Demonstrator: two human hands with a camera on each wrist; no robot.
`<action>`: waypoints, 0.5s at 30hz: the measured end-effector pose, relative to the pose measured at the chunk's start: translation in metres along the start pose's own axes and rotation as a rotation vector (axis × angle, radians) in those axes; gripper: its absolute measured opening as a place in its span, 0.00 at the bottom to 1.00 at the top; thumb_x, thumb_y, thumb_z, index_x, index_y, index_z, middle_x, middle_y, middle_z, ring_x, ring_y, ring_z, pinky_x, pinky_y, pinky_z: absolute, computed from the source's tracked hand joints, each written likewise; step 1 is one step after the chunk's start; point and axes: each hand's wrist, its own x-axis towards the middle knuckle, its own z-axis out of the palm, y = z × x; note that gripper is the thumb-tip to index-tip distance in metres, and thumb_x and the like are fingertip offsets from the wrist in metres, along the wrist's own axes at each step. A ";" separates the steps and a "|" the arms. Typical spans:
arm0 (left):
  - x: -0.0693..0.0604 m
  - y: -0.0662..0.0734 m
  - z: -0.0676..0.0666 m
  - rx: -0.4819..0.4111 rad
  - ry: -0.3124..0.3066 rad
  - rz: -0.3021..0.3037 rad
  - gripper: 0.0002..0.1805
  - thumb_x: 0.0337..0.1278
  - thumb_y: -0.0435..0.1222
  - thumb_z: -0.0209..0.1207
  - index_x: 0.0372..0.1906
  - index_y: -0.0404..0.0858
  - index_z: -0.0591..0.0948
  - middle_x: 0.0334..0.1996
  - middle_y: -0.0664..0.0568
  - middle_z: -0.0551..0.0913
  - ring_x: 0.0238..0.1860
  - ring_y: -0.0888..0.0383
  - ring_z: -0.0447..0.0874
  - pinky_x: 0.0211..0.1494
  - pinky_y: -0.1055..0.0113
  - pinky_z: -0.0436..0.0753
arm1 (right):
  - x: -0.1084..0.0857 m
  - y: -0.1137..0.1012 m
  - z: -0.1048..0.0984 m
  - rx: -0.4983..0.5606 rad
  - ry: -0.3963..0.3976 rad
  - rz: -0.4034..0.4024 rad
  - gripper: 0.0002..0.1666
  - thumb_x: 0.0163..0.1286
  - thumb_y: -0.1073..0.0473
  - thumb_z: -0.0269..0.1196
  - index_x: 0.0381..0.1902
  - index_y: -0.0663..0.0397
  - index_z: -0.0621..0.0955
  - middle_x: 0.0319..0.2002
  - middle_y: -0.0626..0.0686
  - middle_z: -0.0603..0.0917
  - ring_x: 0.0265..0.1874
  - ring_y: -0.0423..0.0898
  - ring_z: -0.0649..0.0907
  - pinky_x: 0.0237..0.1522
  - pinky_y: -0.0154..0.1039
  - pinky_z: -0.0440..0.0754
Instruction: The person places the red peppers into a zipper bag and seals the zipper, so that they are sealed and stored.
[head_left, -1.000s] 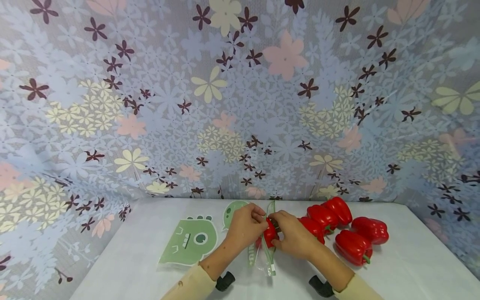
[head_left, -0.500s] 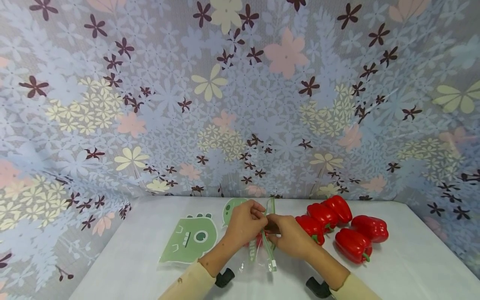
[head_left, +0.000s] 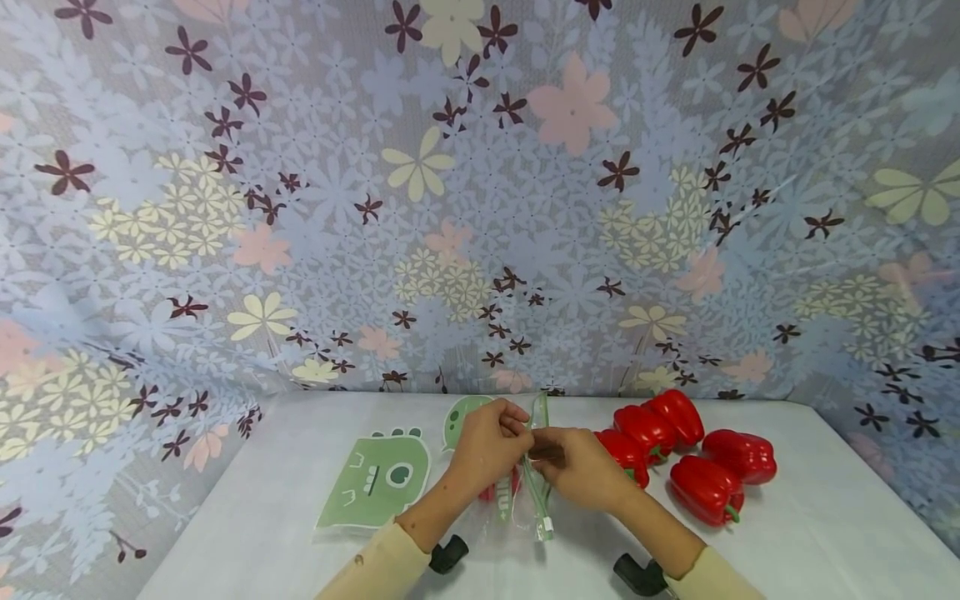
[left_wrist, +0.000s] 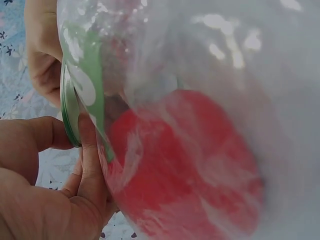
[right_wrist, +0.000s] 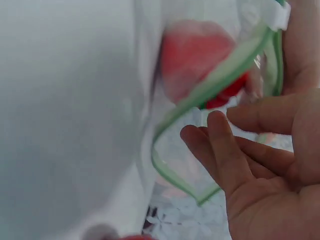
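Observation:
A clear zip bag (head_left: 517,523) with a green edge and white slider stands between both hands. Inside it lies a red bell pepper (left_wrist: 185,165), seen through the plastic; in the right wrist view the pepper (right_wrist: 195,60) shows behind the bag's parted mouth. My left hand (head_left: 491,442) pinches the green rim between thumb and finger, clearest in the left wrist view, where that hand (left_wrist: 45,195) is at lower left. My right hand (head_left: 581,467) is at the mouth from the right. In the right wrist view this hand (right_wrist: 265,175) has loosely extended fingers and nothing between them.
Several red bell peppers (head_left: 645,433) are grouped to the right on the white table (head_left: 255,500). A flat bag with a green monster print (head_left: 375,479) lies at left. Another green printed bag (head_left: 459,417) lies behind my left hand. A flowered cloth (head_left: 480,250) hangs behind.
The pepper that my right hand held at the bag's mouth has gone left into the bag, and the right hand has let go. My left hand stays on the rim.

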 end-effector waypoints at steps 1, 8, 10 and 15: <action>0.000 0.000 0.000 -0.003 -0.003 -0.003 0.10 0.56 0.28 0.67 0.43 0.35 0.86 0.30 0.53 0.85 0.26 0.64 0.83 0.28 0.68 0.82 | -0.001 -0.001 -0.003 -0.009 0.009 0.001 0.22 0.70 0.71 0.66 0.62 0.67 0.83 0.56 0.59 0.89 0.53 0.57 0.90 0.54 0.45 0.88; 0.000 0.000 0.000 -0.003 -0.005 -0.022 0.10 0.57 0.28 0.66 0.44 0.36 0.85 0.30 0.55 0.85 0.24 0.64 0.84 0.26 0.68 0.82 | -0.010 -0.006 -0.018 -0.086 0.065 -0.009 0.16 0.66 0.70 0.71 0.52 0.63 0.85 0.49 0.60 0.88 0.46 0.56 0.90 0.48 0.44 0.90; 0.001 -0.001 0.000 -0.004 -0.001 -0.025 0.10 0.57 0.28 0.66 0.44 0.36 0.86 0.30 0.55 0.85 0.24 0.64 0.84 0.27 0.68 0.83 | -0.014 -0.008 -0.022 -0.125 0.094 -0.024 0.15 0.64 0.69 0.73 0.50 0.60 0.86 0.46 0.57 0.88 0.43 0.52 0.89 0.45 0.43 0.90; 0.001 -0.001 0.000 -0.021 0.002 -0.042 0.10 0.57 0.29 0.66 0.45 0.36 0.85 0.30 0.55 0.85 0.24 0.63 0.85 0.27 0.68 0.84 | -0.020 -0.014 -0.028 -0.273 0.192 -0.027 0.16 0.60 0.66 0.77 0.46 0.54 0.87 0.42 0.49 0.87 0.39 0.45 0.85 0.41 0.41 0.89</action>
